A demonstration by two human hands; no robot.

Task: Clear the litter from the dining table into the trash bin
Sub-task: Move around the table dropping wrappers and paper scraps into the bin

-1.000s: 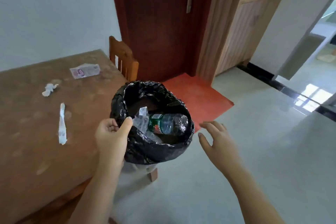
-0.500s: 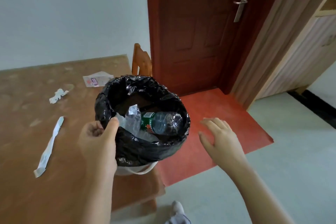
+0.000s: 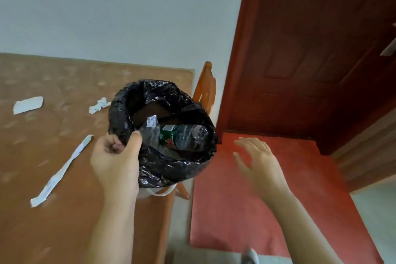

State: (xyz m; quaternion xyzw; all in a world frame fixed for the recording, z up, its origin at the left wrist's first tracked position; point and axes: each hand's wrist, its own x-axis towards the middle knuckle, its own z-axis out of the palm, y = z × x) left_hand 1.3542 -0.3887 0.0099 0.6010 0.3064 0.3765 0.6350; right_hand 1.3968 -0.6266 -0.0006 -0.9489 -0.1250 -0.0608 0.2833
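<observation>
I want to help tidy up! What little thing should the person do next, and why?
Probably reach the free right hand across to the crumpled scrap on the table and drop it in the trash bin. The left hand grips the bin's rim, and that scrap lies closest.

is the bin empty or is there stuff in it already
Not empty. A bottle lies on its side inside the bin, with crumpled clear plastic beside it. What lies beneath them cannot be told.

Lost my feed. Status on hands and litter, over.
Left hand grips rim of trash bin; right hand open, empty. Bottle in bin. Paper strip, crumpled scrap, flat paper on table. Nothing blocking.
</observation>
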